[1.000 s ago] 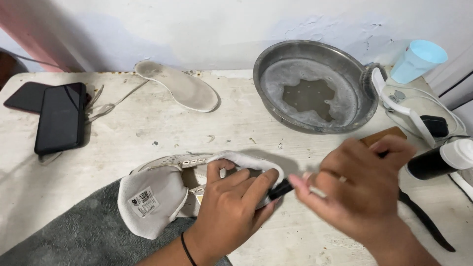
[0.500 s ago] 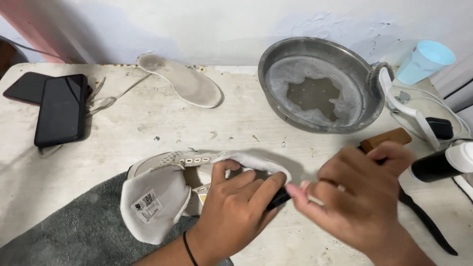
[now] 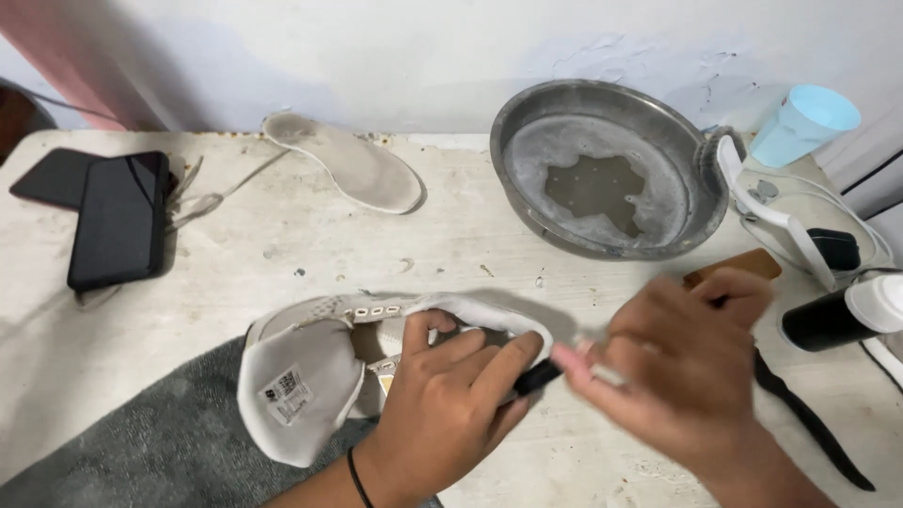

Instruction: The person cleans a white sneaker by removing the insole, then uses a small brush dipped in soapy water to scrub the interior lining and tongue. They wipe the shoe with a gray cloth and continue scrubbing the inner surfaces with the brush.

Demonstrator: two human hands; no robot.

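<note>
Now left hand (image 3: 451, 404) clamps shoe (image 3: 376, 372) heel.

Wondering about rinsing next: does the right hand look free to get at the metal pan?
Probably yes. The right hand is beside the shoe, and the table between it and the metal pan looks bare, though its fingers seem to pinch something small.

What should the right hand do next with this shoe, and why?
Probably bring the right hand in against the heel of the pale shoe. The left hand already pins the shoe open on the table, and the right is blurred just beside the heel.
</note>
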